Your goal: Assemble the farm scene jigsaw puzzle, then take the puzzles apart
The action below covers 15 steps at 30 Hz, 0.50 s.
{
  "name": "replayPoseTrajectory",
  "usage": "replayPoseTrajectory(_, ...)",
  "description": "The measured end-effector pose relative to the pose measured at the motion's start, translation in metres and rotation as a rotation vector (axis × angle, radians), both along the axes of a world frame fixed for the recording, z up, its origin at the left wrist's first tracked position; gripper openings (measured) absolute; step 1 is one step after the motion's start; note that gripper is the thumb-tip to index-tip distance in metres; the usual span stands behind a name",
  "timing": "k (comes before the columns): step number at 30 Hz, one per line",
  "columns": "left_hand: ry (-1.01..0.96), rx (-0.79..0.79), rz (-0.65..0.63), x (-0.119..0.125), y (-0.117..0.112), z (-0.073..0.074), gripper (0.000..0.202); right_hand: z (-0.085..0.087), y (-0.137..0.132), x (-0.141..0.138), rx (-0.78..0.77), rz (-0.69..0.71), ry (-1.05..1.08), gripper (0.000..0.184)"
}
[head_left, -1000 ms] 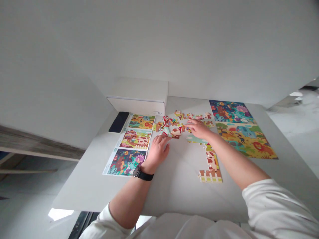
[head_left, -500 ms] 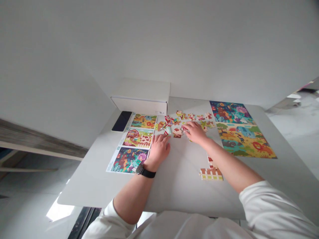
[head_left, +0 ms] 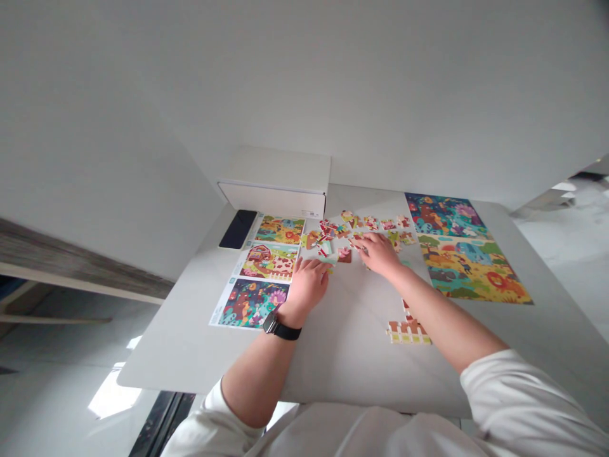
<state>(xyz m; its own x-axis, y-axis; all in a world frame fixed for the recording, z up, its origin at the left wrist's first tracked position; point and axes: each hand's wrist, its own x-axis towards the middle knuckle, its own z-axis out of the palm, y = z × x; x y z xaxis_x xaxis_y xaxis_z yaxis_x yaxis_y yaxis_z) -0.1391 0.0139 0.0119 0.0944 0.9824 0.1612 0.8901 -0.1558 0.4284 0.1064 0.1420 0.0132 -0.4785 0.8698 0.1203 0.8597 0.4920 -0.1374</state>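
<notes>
Up at the far middle of the counter (head_left: 333, 362) is where your loose pieces (head_left: 368, 223) sit, scattered in a small patch just in front of the white box (head_left: 278, 184) that's against the wall.

Your right hand (head_left: 380, 252) is palm down on the near edge of that patch, with the fingers stretched toward the pieces and covering a few of them. Honestly can't tell whether it's pinching one or just resting on them, since the fingertips are too small to make out.

Your left hand (head_left: 307, 282) lies flat on the counter, fingers loosely side by side and holding nothing. Its fingertips are just beside a couple of stray pieces at the left edge of the patch. You've got a black watch (head_left: 280, 329) on that wrist.

Left of the left hand are three picture cards (head_left: 269, 260) in a row running away from you, and a dark phone (head_left: 238, 229) lies flat beside the farthest one.

Over on the right are two finished puzzles (head_left: 469, 266) touching edge to edge, with the dark blue one farther away and the yellow-green one nearer.

Near your right forearm there's a joined strip (head_left: 409, 331) with a fence print. It runs up under the arm, so part of it is hidden.
</notes>
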Motion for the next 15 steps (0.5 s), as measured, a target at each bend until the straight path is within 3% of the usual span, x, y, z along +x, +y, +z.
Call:
replayPoseTrajectory(3,0.007,0.001,0.043,-0.005,0.002,0.002,0.035,0.001,0.000,-0.007,0.000,0.016,0.023,0.038)
replayPoseTrajectory(8,0.046,0.018,0.197,-0.013,0.005,0.002,0.044,0.005,-0.003,-0.034,-0.015,0.177,0.078,0.045)
replayPoseTrajectory(15,0.054,0.017,0.190,-0.014,0.005,-0.001,0.048,-0.001,0.001,-0.057,-0.100,0.255,0.076,0.062)
